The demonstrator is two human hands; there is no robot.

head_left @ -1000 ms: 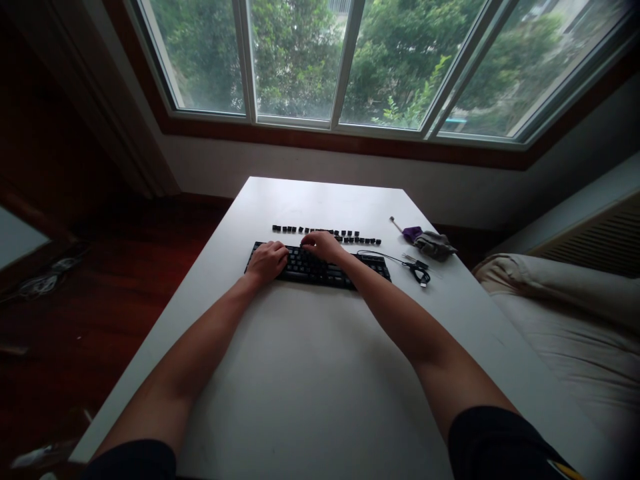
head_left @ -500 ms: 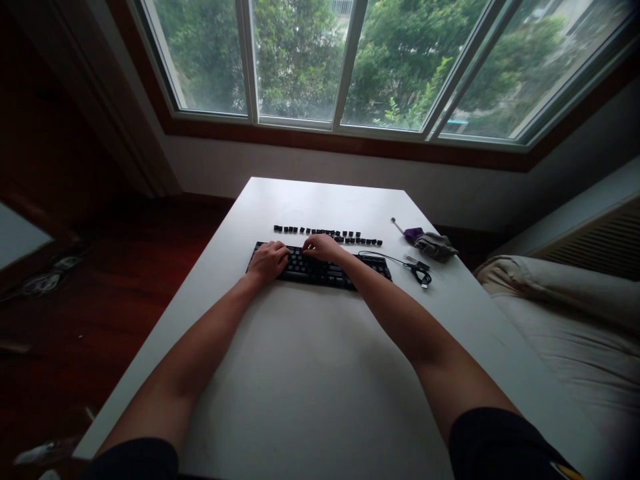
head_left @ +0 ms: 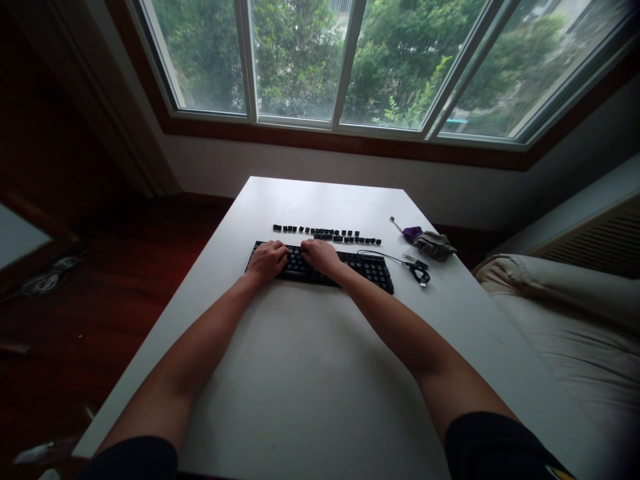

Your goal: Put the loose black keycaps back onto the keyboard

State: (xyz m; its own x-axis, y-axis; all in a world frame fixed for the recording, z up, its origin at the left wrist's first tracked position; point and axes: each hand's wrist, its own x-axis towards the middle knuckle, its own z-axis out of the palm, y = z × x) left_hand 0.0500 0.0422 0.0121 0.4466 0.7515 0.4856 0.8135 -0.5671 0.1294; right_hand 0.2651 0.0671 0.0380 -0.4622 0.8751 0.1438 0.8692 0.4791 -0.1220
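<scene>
A black keyboard [head_left: 373,270] lies across the white table, its keys partly covered by my hands. My left hand [head_left: 269,259] rests over its left end, fingers curled down onto it. My right hand [head_left: 320,255] is on the upper keys just left of the middle, fingers bunched together with their tips pressed down. Whatever may be between those fingertips is too small and hidden to make out. Behind the keyboard, loose black keycaps [head_left: 320,231] stand in two uneven rows, several in each.
On the table's right are a coiled black USB cable [head_left: 419,272], a grey and purple cloth [head_left: 434,244] and a thin light-handled stick [head_left: 397,225]. The white table [head_left: 310,373] reaches toward me. A beige padded seat [head_left: 555,300] stands to the right, below a window [head_left: 305,67].
My right hand has shifted slightly left and flattened lower onto the keys, uncovering more of the keyboard's right part and the second keycap row. My left hand stays in place.
</scene>
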